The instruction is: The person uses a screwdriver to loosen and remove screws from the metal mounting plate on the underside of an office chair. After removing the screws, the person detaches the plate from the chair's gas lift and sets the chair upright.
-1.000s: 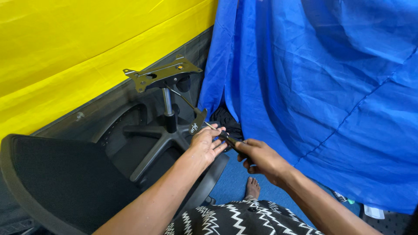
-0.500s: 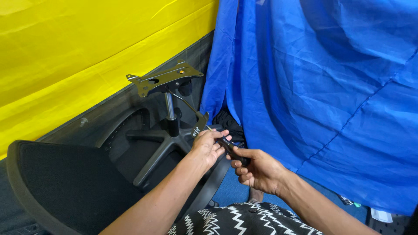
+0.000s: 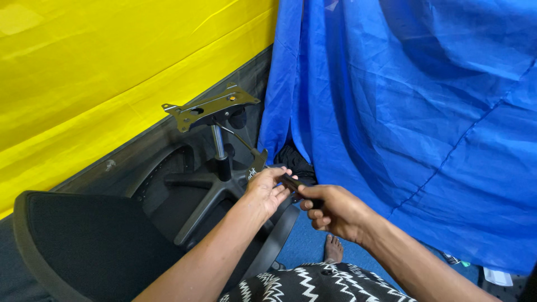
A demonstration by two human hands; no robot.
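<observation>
Gripping one small black part (image 3: pixel 291 182) between them, left hand (image 3: pixel 267 190) and right hand (image 3: pixel 334 212) close on it beside the chair base (image 3: pixel 215 190).

Bright, even daylight fills the scene, glowing through the yellow sheet (image 3: pixel 112 72) on the left and the blue sheet (image 3: pixel 414 112) on the right. Shadows stay soft, deepest around the far chair base (image 3: pixel 215 184). The picture is sharp, with slight bending at the edges.
</observation>
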